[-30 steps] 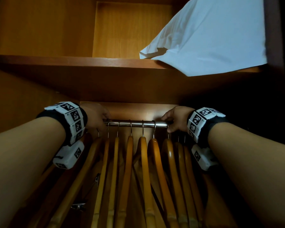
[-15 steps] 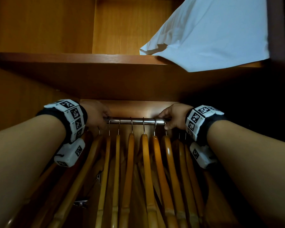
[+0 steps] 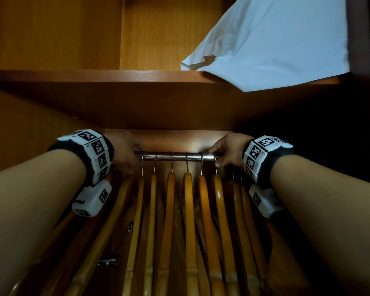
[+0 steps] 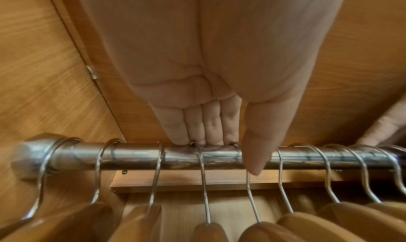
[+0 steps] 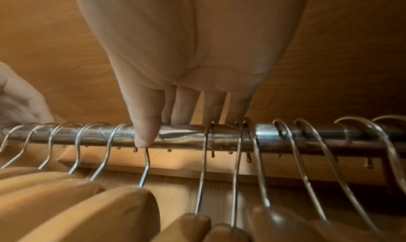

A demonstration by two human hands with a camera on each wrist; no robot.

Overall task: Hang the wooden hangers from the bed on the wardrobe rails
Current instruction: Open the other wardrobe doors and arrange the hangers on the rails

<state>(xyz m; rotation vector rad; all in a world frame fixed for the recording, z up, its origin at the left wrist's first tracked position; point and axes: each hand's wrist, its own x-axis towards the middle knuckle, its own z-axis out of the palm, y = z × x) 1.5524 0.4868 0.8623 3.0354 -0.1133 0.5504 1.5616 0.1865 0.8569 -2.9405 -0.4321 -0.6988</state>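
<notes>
A chrome wardrobe rail (image 3: 179,156) runs across under a wooden shelf. Several wooden hangers (image 3: 188,210) hang from it by wire hooks, side by side. My left hand (image 3: 126,152) holds the rail near its left end; in the left wrist view the left hand (image 4: 228,152) has its fingers over the top of the rail (image 4: 136,156) and its thumb across the front, over a hook. My right hand (image 3: 226,152) holds the rail further right. In the right wrist view the right hand (image 5: 173,131) has its fingers behind the rail (image 5: 274,136) and its thumb in front. Neither hand carries a hanger.
A white pillow (image 3: 276,43) lies on the shelf (image 3: 94,75) above and overhangs its front edge at the right. The wardrobe's side wall (image 3: 19,135) stands close on the left. A metal clip (image 3: 107,262) hangs low among the left hangers. The right side is dark.
My right hand has slid slightly left along the rail. The left hand and the hangers have stayed almost where they were.
</notes>
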